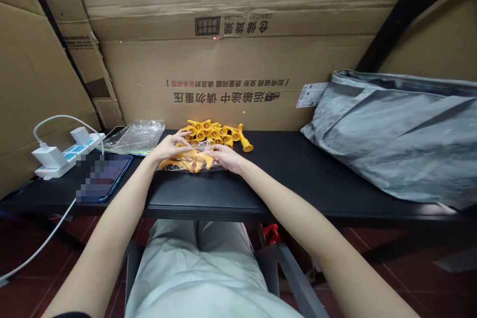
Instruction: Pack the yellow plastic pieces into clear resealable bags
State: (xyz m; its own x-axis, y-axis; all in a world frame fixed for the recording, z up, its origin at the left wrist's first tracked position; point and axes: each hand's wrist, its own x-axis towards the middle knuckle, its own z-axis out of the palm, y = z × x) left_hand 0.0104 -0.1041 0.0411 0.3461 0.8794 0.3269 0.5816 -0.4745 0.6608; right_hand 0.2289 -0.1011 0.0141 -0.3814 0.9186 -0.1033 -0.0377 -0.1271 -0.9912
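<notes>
A clear plastic bag [175, 165] with several yellow funnel-ended plastic pieces [194, 165] inside lies near the front of the black table. My left hand [172, 146] is at the bag's upper left, thumb and fingers on the film, some fingers reaching beside the loose pieces. On the other side, my right hand [228, 158] pinches the bag's right edge, its fingertips partly hidden by the film. Just behind the bag, a heap of loose yellow pieces [214, 133] of the same kind rests on the table, one flared piece [246, 144] at its right end.
Left of my hands lie a flat clear plastic bag [143, 136], a phone [115, 179] and a power strip [69, 156] with white plugs and a cable. A large grey bag [395, 139] fills the right side. Cardboard [238, 59] stands behind the black table [283, 179].
</notes>
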